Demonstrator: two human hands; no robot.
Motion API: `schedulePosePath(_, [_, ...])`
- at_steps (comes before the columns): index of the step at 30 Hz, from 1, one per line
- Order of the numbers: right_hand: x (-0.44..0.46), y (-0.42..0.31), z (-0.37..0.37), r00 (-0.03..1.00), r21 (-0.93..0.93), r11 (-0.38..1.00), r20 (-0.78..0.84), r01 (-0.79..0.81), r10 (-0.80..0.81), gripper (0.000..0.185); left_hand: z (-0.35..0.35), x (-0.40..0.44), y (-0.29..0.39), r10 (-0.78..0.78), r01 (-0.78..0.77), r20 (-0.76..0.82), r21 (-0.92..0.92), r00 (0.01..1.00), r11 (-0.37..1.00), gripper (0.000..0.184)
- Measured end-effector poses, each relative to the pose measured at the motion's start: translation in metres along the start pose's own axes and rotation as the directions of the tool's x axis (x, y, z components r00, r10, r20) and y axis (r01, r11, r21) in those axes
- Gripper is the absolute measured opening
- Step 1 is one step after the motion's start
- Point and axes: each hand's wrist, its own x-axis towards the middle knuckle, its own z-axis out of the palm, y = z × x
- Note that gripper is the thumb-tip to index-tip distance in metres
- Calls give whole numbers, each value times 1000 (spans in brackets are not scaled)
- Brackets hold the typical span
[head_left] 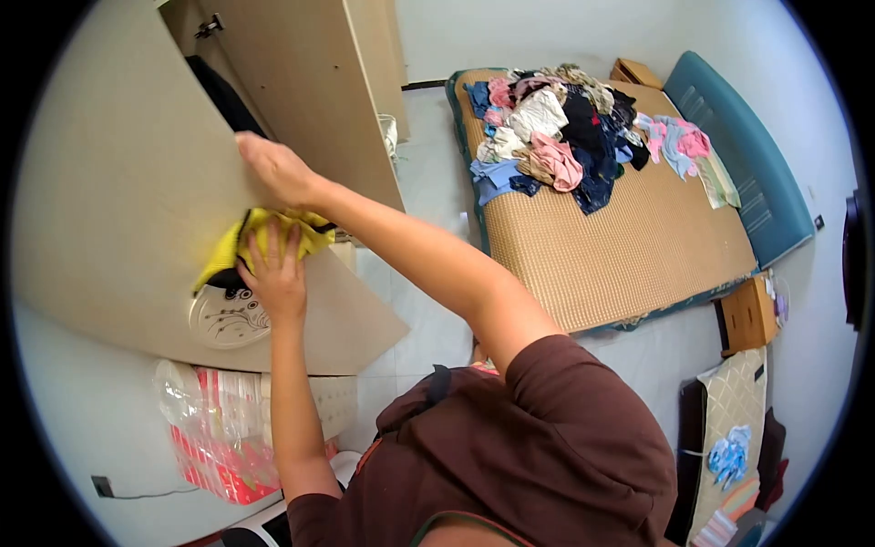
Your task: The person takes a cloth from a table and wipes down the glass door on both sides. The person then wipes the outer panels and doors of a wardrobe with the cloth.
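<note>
My left hand [273, 278] lies with fingers spread on a yellow cloth with black edging [314, 239], pressing it against the pale face of a wardrobe door [118, 182]. Just below the cloth, the door carries a white oval decoration [228, 324] with a dark swirling plant pattern, partly covered by the cloth and hand. Higher up, my right hand [283, 173] is closed around the door's edge; some of its fingers are hidden. My right arm reaches across in front of my body.
The wardrobe stands open, with a hinge [209, 25] and dark clothing [221, 96] inside. A bed [620, 255] holds a heap of clothes [556, 128]. Plastic-wrapped packs [219, 438] lie below the door. A wooden nightstand [749, 314] and a leaning mattress [734, 410] are on the right.
</note>
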Motion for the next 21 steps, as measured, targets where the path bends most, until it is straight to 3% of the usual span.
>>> schedulePosePath(2, [-32, 28, -15, 995, -355, 930, -6, 95, -104, 42, 25, -14, 5, 61, -39, 167, -131, 984, 991, 50])
schedulePosePath(4, [-73, 52, -32, 992, -355, 927, -60, -123, 108, 45, 90, -34, -6, 4, 71, 176, -421, 984, 904, 45])
schedulePosePath(5, [-96, 68, -42, 978, -330, 921, -71, -209, 197, 45, 52, -21, 10, 102, -61, 149, -256, 984, 965, 40])
schedulePosePath(7, [-152, 96, -68, 912, -364, 846, -28, -390, 409, 47, 78, -32, 2, 62, -12, 142, -326, 988, 945, 39])
schedulePosePath(10, [-241, 122, -118, 592, -357, 573, 65, -738, 803, 57, 118, -48, -17, 0, 68, 179, -371, 984, 926, 39])
schedulePosePath(12, [-311, 144, -152, 500, -402, 473, 42, -784, 865, 59, 136, -57, -27, -16, 87, 233, -297, 972, 951, 39])
schedulePosePath(13, [-330, 135, -171, 392, -471, 351, 12, -809, 920, 59, 140, -57, -31, -46, 140, 323, -276, 945, 951, 37])
schedulePosePath(14, [-360, 136, -187, 368, -415, 309, -68, -856, 927, 61, 157, -70, -40, -96, 192, 424, -191, 901, 963, 36])
schedulePosePath(15, [-382, 134, -205, 243, -264, 205, -118, -943, 963, 61, 185, -91, -51, -153, 236, 516, -99, 843, 967, 35])
schedulePosePath(16, [-410, 137, -222, 218, -141, 196, -167, -971, 962, 60, 200, -100, -58, -215, 271, 598, -3, 772, 963, 34])
schedulePosePath(17, [-431, 137, -240, 149, -71, 138, -187, -988, 971, 59, 168, -64, -37, -390, 551, 791, 82, 470, 830, 35])
schedulePosePath(18, [-443, 135, -257, 81, -2, 82, -209, -997, 975, 59, 181, -73, -46, -396, 662, 728, -106, 560, 742, 35])
schedulePosePath(20, [-458, 128, -284, -1, 150, 32, -215, -988, 977, 60, 204, -72, -46, -516, 872, 704, -413, 489, 263, 36])
schedulePosePath(21, [-466, 126, -294, -49, 229, 2, -216, -973, 975, 60, 212, -67, -40, -516, 866, 704, -465, 488, 183, 36])
